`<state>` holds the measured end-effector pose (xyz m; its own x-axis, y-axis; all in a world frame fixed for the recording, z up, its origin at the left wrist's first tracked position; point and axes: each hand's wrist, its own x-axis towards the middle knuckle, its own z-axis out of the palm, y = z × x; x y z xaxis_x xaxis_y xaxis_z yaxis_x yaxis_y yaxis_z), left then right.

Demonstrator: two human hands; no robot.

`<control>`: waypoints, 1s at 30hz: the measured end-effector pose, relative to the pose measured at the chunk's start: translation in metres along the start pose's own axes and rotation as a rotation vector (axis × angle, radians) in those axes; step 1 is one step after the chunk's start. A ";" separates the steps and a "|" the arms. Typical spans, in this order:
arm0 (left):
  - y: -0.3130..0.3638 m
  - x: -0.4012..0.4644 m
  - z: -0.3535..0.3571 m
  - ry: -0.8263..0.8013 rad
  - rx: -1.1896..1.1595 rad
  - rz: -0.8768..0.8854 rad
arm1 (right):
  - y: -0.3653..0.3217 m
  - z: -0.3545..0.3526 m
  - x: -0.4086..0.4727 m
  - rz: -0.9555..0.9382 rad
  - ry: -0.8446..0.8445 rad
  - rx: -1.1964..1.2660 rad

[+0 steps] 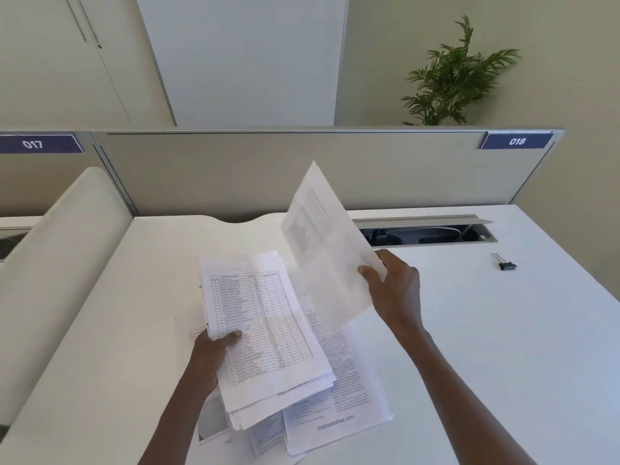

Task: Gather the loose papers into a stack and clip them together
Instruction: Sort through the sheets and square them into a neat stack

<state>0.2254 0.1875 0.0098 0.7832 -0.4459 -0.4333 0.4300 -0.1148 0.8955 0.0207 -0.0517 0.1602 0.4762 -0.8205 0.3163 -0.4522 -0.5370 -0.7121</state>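
Observation:
My left hand (213,355) grips the left edge of a stack of printed papers (265,330), thumb on the top sheet, which carries a table. My right hand (394,286) pinches a single sheet (322,243) by its right edge and holds it raised and tilted above the desk, just right of the stack. More loose papers (342,397) lie on the white desk (486,347) under and beside the stack, one printed with dense text. A black binder clip (506,264) lies on the desk far to the right, away from both hands.
A grey partition (268,169) with labels 017 and 018 stands at the back of the desk. An open cable tray (426,233) runs along the desk's rear edge. A curved white divider (63,263) borders the left side. A potted plant (453,78) stands behind.

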 end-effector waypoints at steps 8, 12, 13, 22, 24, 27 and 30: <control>0.006 -0.004 0.034 -0.037 -0.040 0.014 | -0.008 -0.004 -0.005 0.340 -0.102 0.410; 0.014 -0.007 0.044 -0.102 -0.039 0.046 | 0.010 0.013 -0.016 0.438 -0.180 0.445; 0.017 -0.009 0.046 -0.118 -0.049 0.059 | 0.015 0.018 -0.020 0.441 -0.202 0.428; 0.019 -0.013 0.049 -0.161 -0.118 0.084 | 0.037 0.036 -0.040 0.409 -0.405 0.121; 0.020 -0.017 0.049 -0.184 -0.140 0.072 | 0.036 0.036 -0.038 0.408 -0.454 0.144; 0.021 -0.021 0.050 -0.224 -0.176 0.057 | 0.038 0.037 -0.035 0.468 -0.556 0.286; 0.023 -0.022 0.051 -0.256 -0.197 0.022 | 0.041 0.042 -0.035 0.525 -0.609 0.398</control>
<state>0.1947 0.1497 0.0449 0.6657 -0.6581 -0.3517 0.5121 0.0602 0.8568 0.0166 -0.0367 0.0937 0.6502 -0.6344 -0.4181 -0.4834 0.0791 -0.8718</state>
